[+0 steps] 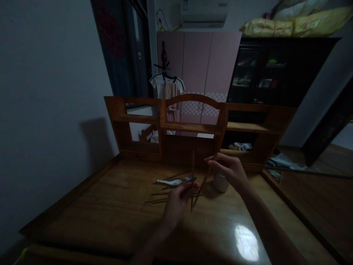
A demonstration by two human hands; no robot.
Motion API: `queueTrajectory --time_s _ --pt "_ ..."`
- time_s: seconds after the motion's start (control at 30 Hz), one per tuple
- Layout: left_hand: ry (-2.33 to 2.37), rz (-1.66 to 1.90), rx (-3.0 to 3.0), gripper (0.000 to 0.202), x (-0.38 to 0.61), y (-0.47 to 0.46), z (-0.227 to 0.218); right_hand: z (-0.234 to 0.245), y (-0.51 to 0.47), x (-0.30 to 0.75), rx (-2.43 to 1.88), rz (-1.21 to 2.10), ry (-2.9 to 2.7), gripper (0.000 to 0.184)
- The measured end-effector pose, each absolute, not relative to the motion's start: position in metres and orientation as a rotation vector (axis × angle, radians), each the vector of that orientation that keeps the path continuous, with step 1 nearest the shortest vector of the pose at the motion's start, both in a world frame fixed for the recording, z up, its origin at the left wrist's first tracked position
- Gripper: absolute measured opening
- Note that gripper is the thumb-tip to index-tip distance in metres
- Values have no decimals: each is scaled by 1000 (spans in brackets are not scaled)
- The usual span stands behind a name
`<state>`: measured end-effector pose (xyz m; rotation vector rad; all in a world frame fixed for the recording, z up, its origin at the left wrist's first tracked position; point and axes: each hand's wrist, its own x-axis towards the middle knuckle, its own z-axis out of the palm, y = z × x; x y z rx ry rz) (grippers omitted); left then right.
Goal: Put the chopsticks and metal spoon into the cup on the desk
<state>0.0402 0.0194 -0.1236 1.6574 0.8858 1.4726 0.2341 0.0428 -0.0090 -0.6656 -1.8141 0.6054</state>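
My left hand [178, 204] is closed on a brown chopstick [192, 173] that stands nearly upright above the wooden desk [116, 209]. My right hand [230, 170] pinches a second chopstick [202, 186] that slants down to the left. Its lower end nearly meets the first one. A small white cup [220, 183] stands just under my right hand. A white ceramic spoon [168, 182] and a metal spoon [189, 179] lie on the desk beyond my left hand. More chopsticks [161, 197] lie flat to the left of that hand.
A wooden shelf unit [193, 127] stands along the desk's far edge. Behind it are a pink wardrobe [209, 66], clothes on a rack [167, 86] and a dark cabinet [275, 70]. A wall runs along the left. Light glares off the desk at the near right.
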Motion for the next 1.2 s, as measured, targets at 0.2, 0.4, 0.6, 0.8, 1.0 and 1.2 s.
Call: queueTrajectory --time_s 0.2,0.4,0.6,0.8,1.0,1.2 --pt "878 1394 1763 28 52 14 -137 -19 30 230 -646 539 -1972 22" --pt "902 1344 1826 27 55 13 -152 -30 29 233 -677 478 -2079 23" --pt "904 1281 1831 29 54 11 -161 -39 27 238 -684 558 -2036 23" --pt "930 1222 1848 29 55 9 -155 -42 25 240 -646 581 -2008 16" --pt "937 1169 1842 30 53 9 -156 -39 23 242 -621 563 -2019 18" --pt "950 1215 1822 25 54 11 -157 -37 21 243 -635 503 -2080 16"
